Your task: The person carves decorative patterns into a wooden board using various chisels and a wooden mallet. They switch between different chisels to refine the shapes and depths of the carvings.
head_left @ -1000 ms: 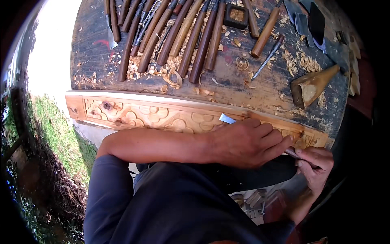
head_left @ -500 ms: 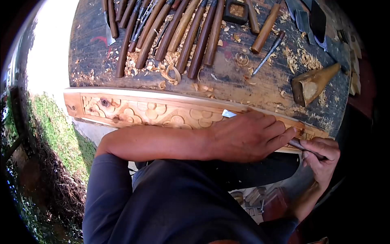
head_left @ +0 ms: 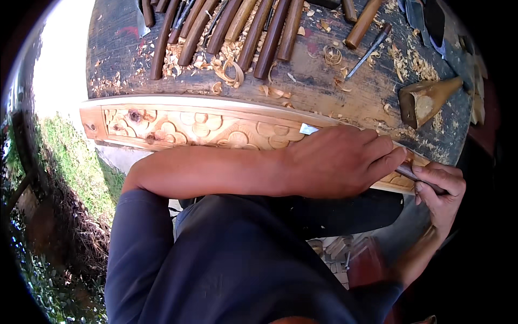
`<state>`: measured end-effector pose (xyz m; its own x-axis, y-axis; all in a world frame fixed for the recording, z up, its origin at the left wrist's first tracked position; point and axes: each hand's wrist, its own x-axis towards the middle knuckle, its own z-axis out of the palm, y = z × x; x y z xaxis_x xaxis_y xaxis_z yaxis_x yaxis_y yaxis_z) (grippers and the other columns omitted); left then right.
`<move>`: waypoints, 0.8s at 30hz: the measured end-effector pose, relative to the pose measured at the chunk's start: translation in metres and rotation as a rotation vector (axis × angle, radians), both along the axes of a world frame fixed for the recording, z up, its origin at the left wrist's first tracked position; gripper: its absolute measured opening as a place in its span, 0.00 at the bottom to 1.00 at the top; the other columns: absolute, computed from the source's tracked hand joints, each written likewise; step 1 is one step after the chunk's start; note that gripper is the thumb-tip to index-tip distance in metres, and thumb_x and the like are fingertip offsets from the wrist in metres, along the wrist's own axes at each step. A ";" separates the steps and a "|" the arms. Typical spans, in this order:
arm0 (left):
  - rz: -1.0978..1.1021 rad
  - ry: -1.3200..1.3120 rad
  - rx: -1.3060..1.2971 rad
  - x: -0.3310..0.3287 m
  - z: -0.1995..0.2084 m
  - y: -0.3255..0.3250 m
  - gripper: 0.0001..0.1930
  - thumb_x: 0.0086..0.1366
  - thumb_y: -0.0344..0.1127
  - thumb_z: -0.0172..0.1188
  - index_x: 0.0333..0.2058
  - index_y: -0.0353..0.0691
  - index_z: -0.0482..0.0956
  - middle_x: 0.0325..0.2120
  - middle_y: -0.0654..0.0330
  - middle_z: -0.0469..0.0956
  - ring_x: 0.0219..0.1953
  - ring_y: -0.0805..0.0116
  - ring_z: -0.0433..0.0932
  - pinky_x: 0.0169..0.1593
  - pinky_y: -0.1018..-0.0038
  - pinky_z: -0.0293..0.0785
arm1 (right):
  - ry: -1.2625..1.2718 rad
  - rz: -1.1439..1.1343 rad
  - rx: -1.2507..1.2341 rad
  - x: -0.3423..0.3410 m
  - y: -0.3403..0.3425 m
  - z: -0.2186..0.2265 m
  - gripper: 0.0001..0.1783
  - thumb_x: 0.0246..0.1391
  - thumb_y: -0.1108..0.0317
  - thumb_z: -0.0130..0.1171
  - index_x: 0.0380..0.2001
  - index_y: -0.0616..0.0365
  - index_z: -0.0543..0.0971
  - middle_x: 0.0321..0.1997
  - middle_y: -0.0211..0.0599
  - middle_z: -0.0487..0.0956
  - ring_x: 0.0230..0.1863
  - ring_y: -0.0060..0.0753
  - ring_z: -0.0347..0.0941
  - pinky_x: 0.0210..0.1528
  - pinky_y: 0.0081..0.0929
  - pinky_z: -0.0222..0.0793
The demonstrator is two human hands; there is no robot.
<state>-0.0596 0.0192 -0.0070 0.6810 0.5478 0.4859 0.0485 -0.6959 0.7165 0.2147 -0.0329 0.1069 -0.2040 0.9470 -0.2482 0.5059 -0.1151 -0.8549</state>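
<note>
A long wooden board (head_left: 199, 123) carved with raised flower shapes lies along the near edge of the workbench. My left hand (head_left: 345, 162) reaches across its right part, back upward and fingers closed around a carving chisel. The bright blade (head_left: 308, 129) of the chisel sticks out to the left of that hand, flat against the carved surface. Further right, my right hand (head_left: 442, 191) pinches the dark handle (head_left: 406, 170) of the same chisel near its end. My left hand hides the middle of the tool and the carving below it.
Several wooden-handled chisels (head_left: 251, 38) lie in a row at the back of the bench (head_left: 121, 70), among curled shavings (head_left: 229, 70). A slim tool (head_left: 369, 51) lies apart from them. At the right stands a wooden mallet (head_left: 429, 102). Grass (head_left: 75, 173) shows at the left.
The board, bench and tools appear higher in the picture. Both hands have shifted slightly up and right in view, still holding the chisel.
</note>
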 end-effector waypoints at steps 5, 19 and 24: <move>-0.003 -0.017 -0.015 0.001 -0.002 -0.002 0.28 0.64 0.32 0.64 0.64 0.34 0.75 0.38 0.59 0.74 0.36 0.63 0.80 0.31 0.67 0.80 | 0.003 0.004 -0.003 0.001 0.001 0.001 0.20 0.48 0.88 0.69 0.46 0.66 0.91 0.25 0.39 0.85 0.18 0.19 0.74 0.20 0.16 0.65; 0.005 -0.029 -0.046 0.003 0.001 0.002 0.27 0.64 0.30 0.63 0.63 0.36 0.76 0.38 0.60 0.75 0.38 0.62 0.82 0.33 0.66 0.81 | -0.022 0.042 -0.001 -0.001 0.011 0.010 0.20 0.47 0.86 0.67 0.46 0.66 0.91 0.24 0.38 0.85 0.17 0.19 0.74 0.20 0.16 0.64; -0.012 -0.001 -0.084 0.001 0.002 0.003 0.26 0.65 0.30 0.63 0.62 0.37 0.77 0.37 0.60 0.75 0.38 0.61 0.82 0.33 0.66 0.81 | -0.004 0.016 -0.002 -0.001 0.012 0.006 0.20 0.47 0.86 0.68 0.46 0.65 0.91 0.24 0.37 0.85 0.17 0.19 0.74 0.20 0.16 0.64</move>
<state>-0.0581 0.0227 -0.0050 0.6877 0.5783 0.4388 0.0397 -0.6335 0.7727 0.2140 -0.0206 0.1129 -0.2180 0.9431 -0.2509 0.5108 -0.1088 -0.8528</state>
